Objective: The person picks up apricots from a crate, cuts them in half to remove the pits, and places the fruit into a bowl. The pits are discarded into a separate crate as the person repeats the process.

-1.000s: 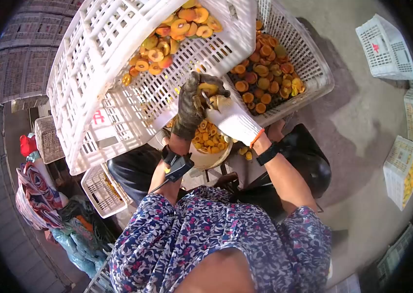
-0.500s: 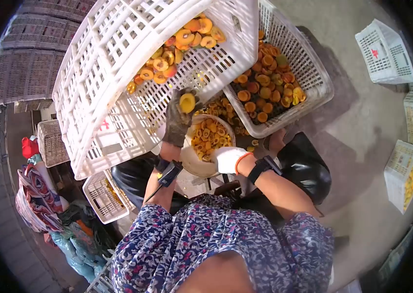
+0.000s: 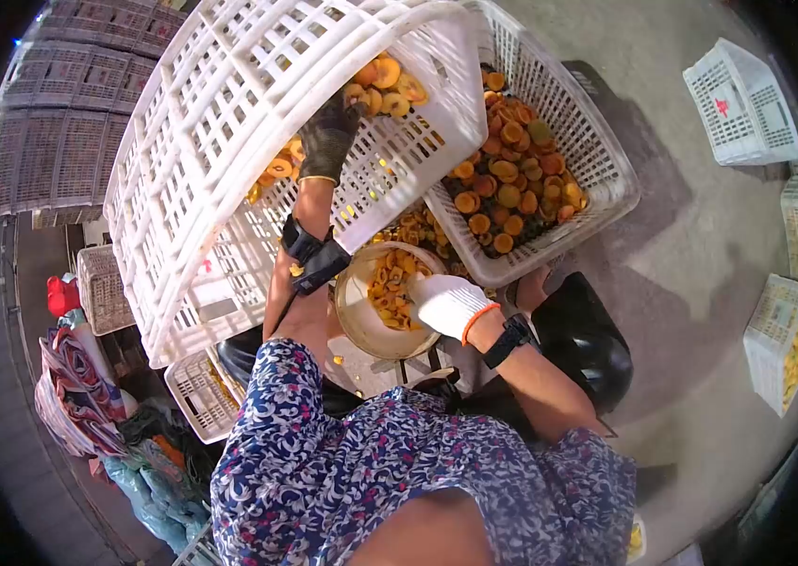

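Observation:
My left hand (image 3: pixel 330 137), in a dark grey work glove, reaches into a tilted white plastic crate (image 3: pixel 418 151). Its fingertips are among the orange peach halves (image 3: pixel 385 87) there, and the fruit and shadow hide how they are bent. In a white glove with an orange cuff, my right hand (image 3: pixel 448 304) is closed over the right side of a round, pale tub (image 3: pixel 354 316). Whatever it may hold is hidden from view. Yellow-orange fruit pieces (image 3: pixel 390 288) lie inside the tub, between my knees.
Behind the tub stands another white crate (image 3: pixel 606 179) of darker peach halves (image 3: pixel 512 179). More white crates (image 3: pixel 743 104) stand on the concrete floor to the right. Stacked crates (image 3: pixel 50 151) and bundled cloth (image 3: pixel 83 387) are at the left.
My left hand has moved up from above the tub into the tilted crate; the peach half seen in it earlier no longer shows. My right hand stays by the tub's rim, slightly turned.

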Available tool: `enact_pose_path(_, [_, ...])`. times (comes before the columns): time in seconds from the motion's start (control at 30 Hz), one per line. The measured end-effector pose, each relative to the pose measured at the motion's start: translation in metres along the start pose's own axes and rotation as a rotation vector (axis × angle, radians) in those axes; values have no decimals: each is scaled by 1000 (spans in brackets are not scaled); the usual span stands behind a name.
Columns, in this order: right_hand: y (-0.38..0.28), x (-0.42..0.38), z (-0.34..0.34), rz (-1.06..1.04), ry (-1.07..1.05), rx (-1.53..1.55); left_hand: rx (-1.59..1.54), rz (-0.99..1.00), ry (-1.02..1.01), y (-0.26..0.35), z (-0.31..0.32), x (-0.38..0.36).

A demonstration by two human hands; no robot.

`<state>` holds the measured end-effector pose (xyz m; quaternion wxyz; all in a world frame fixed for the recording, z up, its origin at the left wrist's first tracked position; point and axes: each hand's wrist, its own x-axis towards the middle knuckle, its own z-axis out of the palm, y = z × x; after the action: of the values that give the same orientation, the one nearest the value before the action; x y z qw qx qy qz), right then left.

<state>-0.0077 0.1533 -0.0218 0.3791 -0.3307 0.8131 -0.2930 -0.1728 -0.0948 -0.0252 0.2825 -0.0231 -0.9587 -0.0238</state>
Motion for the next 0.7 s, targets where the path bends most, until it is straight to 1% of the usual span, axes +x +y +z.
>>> enact_pose_path(0.03, [0, 1, -1, 6, 7, -15, -1, 0, -3, 0, -2, -3])
enact_pose_path(0.1, [1, 1, -3, 14, 12, -26, -127, -88, -200, 2, -5, -14])
enact_pose_path(0.17, [-1, -2, -11, 15, 24, -33, -138, -74, -233, 5, -2, -27])
enact_pose_path(0.23, [11, 4, -5, -4, 42, -37, -114, -122, -205, 19, -6, -43])
enact_pose_path(0.27, [14, 6, -7, 5, 47, -45, -114, -149, -255, 24, -10, -46])
enact_pose_path(0.3, [16, 7, -7, 12, 46, -54, -114, -153, -254, 23, -10, -54])
enact_pose_path(0.33, [16, 10, -9, 25, 81, 5, -121, -194, -308, 22, -9, -60])
enact_pose_path(0.37, [15, 11, -14, 25, 82, 2, -129, -232, -362, 21, -8, -65])
enact_pose_path(0.4, [7, 7, -25, 89, 76, 24, -178, -282, -408, 24, -14, -66])
enact_pose_path(0.43, [3, 6, -33, 153, 69, 47, -179, -283, -405, 20, -8, -71])
enact_pose_path(0.5, [29, 30, -6, 163, 109, 55, -281, -337, -319, 5, 14, -93])
enact_pose_path(0.53, [53, 47, 16, -30, 244, -92, -432, -302, -249, 1, 17, -99])
enact_pose_path(0.57, [65, 58, 25, -224, 379, -239, -431, -304, -247, 0, 16, -101])
enact_pose_path(0.6, [52, 45, -1, -446, 395, -644, -746, -527, -267, 0, 15, -106])
enact_pose_path(0.63, [57, 52, 3, -449, 391, -645, -1062, -751, -279, 11, 0, -102])
enact_pose_path(0.67, [65, 63, 11, -326, 521, -335, -1252, -874, -294, 24, -18, -102])
enact_pose_path(0.7, [67, 70, 17, -198, 638, -21, -1248, -879, -287, 31, -30, -101])
